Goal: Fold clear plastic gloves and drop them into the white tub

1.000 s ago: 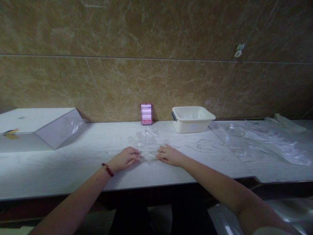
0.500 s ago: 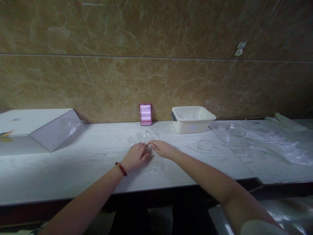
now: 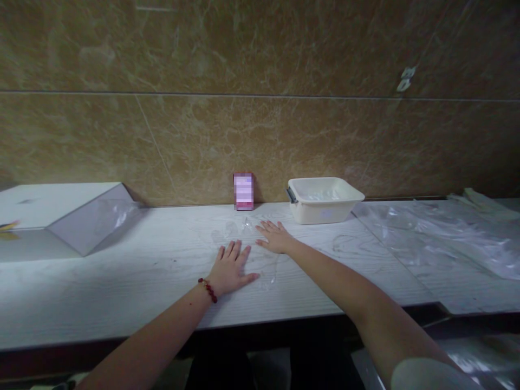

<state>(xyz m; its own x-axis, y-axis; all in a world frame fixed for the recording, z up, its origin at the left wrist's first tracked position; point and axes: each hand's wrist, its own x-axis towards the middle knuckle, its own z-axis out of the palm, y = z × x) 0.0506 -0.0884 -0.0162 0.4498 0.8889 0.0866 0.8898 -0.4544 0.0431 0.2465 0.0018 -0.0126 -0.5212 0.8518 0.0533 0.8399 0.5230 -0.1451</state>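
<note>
A clear plastic bag (image 3: 260, 265) lies flat on the white table (image 3: 122, 281), hard to see against the wood grain. My left hand (image 3: 231, 268), with a red bead bracelet at the wrist, rests palm down on the bag's near left part, fingers spread and open. My right hand (image 3: 274, 236) lies flat on its far part, fingers stretched out toward the left. Neither hand grips anything.
A cream plastic tub (image 3: 323, 199) stands at the back by the marble wall, a small pink box (image 3: 243, 191) to its left. A tilted white box (image 3: 81, 214) sits at the left. Sheets of clear plastic (image 3: 439, 233) cover the table's right side.
Both hands slid away from the body over the bag, then opened out flat; the left hand has come back nearer the table's front while the right stays further away.
</note>
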